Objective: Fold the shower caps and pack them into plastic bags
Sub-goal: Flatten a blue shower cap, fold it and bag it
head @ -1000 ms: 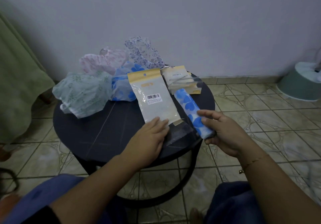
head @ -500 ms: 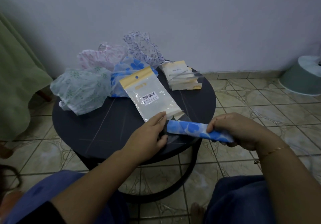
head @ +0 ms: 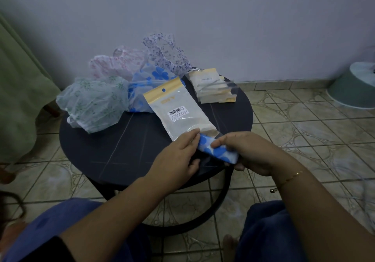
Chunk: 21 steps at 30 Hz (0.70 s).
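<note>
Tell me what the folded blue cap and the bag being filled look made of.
Folded blue flower-print shower cap: thin, soft plastic film, apparently; slightly glossy. Yellow-topped clear plastic bag: stiff transparent plastic, judging by glare streaks; the yellow header could be card or print.

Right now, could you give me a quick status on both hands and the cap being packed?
Left hand holds plastic bag mouth. Right hand grips folded blue cap, tip at the opening. Nothing blocking.
</note>
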Motion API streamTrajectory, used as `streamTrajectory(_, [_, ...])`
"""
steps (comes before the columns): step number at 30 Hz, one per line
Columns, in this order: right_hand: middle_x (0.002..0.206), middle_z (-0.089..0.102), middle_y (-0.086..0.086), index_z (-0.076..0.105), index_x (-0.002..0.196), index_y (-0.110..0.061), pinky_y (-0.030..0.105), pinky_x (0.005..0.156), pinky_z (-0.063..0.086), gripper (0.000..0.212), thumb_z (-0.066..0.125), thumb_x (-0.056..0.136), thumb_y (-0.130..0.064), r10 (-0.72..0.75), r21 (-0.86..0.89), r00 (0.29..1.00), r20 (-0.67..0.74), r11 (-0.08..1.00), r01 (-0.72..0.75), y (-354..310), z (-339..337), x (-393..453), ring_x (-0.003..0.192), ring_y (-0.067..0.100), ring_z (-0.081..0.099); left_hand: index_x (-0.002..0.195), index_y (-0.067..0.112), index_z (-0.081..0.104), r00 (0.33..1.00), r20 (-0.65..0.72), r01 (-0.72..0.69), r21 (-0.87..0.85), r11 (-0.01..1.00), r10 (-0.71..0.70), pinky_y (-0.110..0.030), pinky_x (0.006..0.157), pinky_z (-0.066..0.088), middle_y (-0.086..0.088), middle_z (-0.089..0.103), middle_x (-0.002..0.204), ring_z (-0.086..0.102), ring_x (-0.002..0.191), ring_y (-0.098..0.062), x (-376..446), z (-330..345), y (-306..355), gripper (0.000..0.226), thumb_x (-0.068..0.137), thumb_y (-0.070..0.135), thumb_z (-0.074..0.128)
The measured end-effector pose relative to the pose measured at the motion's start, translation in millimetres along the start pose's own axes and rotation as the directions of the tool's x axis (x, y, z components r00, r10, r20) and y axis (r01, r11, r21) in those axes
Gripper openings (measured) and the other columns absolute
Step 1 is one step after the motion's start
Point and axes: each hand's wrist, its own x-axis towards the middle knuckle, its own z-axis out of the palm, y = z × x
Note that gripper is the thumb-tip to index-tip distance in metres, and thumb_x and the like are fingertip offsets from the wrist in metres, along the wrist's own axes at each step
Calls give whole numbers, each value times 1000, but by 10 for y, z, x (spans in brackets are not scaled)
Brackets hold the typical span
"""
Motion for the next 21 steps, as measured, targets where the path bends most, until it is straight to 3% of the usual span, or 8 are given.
streamTrajectory(2, [91,47,20,64,105,6,27,43,26,27,51,86,-8,24,49,999,23,998,-26,-12,30,12,50,18,50,128,3,55,1000,-3,-2,8,1000,2,-21,74,50,-7,50,139,58,113,-19,1,9,-4,62,71,26,61])
streamTrajectory(7, [115,54,15,59,114,-13,23,44,46,38,40,89,8,18,67,998,57,997,-22,-63,56,5,68,22,57,129,5,54,999,-32,17,-12,1000,-17,-20,75,49,-5,49,140,54,114,-16,1,30,-27,62,71,25,61])
streamTrajectory(10, [101,57,17,57,92,-13,20,43,50,20,53,88,6,-21,-8,992,-123,1000,20,-117,96,-25,64,21,60,133,6,50,999,-31,31,-11,999,-31,-18,79,41,-4,45,144,53,120,-19,3,43,-52,64,74,24,66])
streamTrajectory(13, [84,60,8,60,85,-12,14,42,48,13,57,89,0,-101,-137,969,-223,988,71,-117,164,-32,56,15,58,141,10,40,999,-29,27,-15,1000,-27,-18,87,36,0,34,151,43,130,-15,2,68,-86,68,81,30,66])
streamTrajectory(15, [79,62,2,63,83,-14,16,48,50,12,58,90,-5,-132,-201,960,-246,976,83,-92,219,-26,57,12,58,144,13,35,999,-20,37,-27,999,-38,-18,93,33,3,27,154,36,135,-13,1,92,-105,71,84,40,61])
streamTrajectory(18, [87,66,2,67,93,-17,26,68,53,10,59,90,-13,-184,-331,942,-279,940,85,-42,259,10,71,13,61,142,11,40,998,-41,40,-2,999,-40,-18,92,35,0,35,150,41,132,-14,2,103,-103,72,82,50,49])
streamTrajectory(21, [109,64,3,65,114,-16,24,82,51,26,61,88,-12,-171,-369,974,-150,924,105,-42,234,-5,93,13,61,135,7,49,996,-91,16,0,1000,-16,-21,91,42,-5,46,143,49,124,-18,-2,114,-98,70,79,49,47])
